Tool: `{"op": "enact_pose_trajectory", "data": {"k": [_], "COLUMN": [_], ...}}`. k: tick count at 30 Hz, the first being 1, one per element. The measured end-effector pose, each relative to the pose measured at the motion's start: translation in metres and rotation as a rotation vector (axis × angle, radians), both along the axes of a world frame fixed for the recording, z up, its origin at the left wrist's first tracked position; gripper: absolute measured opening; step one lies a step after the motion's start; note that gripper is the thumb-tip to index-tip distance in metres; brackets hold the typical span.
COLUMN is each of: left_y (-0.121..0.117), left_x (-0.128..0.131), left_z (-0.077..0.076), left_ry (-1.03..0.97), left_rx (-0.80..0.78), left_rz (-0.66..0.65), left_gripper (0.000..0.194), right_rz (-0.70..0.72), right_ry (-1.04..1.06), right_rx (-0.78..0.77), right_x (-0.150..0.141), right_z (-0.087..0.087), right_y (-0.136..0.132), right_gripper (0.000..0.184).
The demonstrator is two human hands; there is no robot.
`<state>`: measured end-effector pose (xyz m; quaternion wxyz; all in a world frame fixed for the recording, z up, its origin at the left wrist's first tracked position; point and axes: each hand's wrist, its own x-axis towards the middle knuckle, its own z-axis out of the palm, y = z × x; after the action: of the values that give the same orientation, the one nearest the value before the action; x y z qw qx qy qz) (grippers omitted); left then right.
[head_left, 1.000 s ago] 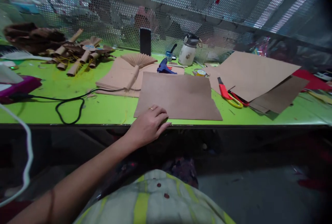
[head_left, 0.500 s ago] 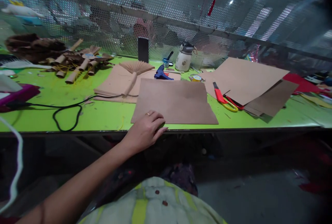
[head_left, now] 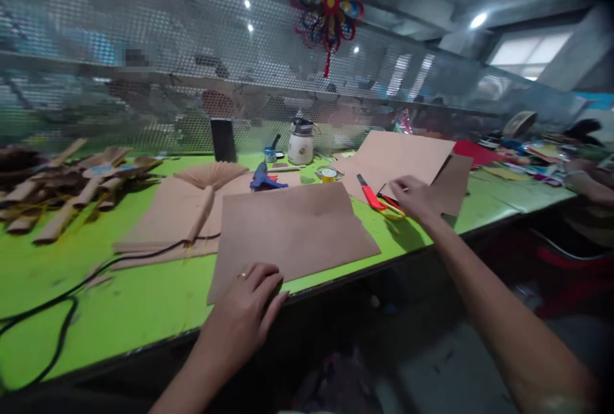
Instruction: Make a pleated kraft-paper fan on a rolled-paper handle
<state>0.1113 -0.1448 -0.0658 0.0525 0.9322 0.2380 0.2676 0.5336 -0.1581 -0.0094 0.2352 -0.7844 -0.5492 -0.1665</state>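
My left hand point(head_left: 249, 308) lies flat on the near left corner of a brown paper sheet point(head_left: 297, 228), at the front edge of the green table point(head_left: 144, 299). Its fingers are stretched out and it wears a ring. My right hand point(head_left: 413, 198) reaches across to the right. Its fingers curl down onto the yellow handles of the red-and-yellow scissors point(head_left: 377, 199), which lie on the table beside a stack of brown sheets point(head_left: 407, 155).
A folded paper fan point(head_left: 208, 177) lies on more brown sheets. Behind are a blue glue gun point(head_left: 263, 177), a white jar point(head_left: 300, 145), a yellow tape roll point(head_left: 329, 174) and a black cable point(head_left: 62, 311). Paper rolls point(head_left: 71, 183) lie at the left. Another person's arm point(head_left: 592, 187) shows far right.
My head has turned up and to the right. My right arm has come into view and reached the scissors. My left hand has stayed on the sheet's corner.
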Motion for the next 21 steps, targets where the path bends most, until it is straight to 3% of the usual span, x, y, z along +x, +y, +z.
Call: {"op": "enact_pose_trajectory", "data": {"k": [3, 7, 12, 14, 17, 21], "left_y": [0.004, 0.01, 0.018, 0.021, 0.03, 0.049], "left_x": [-0.001, -0.003, 0.005, 0.017, 0.042, 0.062], "left_z": [-0.003, -0.002, 0.023, 0.035, 0.045, 0.031], "left_ry": [-0.013, -0.007, 0.213, 0.342, 0.394, 0.28], "left_rx": [0.033, 0.021, -0.061, -0.077, -0.019, 0.092], "left_rz": [-0.015, -0.023, -0.059, -0.05, -0.056, -0.051], "left_gripper": [0.019, 0.022, 0.02, 0.023, 0.028, 0.027], "right_rz": [-0.099, -0.173, -0.18, -0.153, -0.042, 0.183], "right_ry": [0.045, 0.091, 0.242, 0.322, 0.461, 0.644], "right_rx": [-0.206, -0.359, -0.41, -0.385, -0.325, -0.313], "right_x": [-0.001, -0.007, -0.003, 0.004, 0.014, 0.019], "right_z": [-0.009, -0.022, -0.021, -0.014, -0.002, 0.0], "right_y": [0.025, 0.062, 0.077, 0.068, 0.032, -0.031], "right_gripper": [0.029, 0.038, 0.03, 0.031, 0.041, 0.055]}}
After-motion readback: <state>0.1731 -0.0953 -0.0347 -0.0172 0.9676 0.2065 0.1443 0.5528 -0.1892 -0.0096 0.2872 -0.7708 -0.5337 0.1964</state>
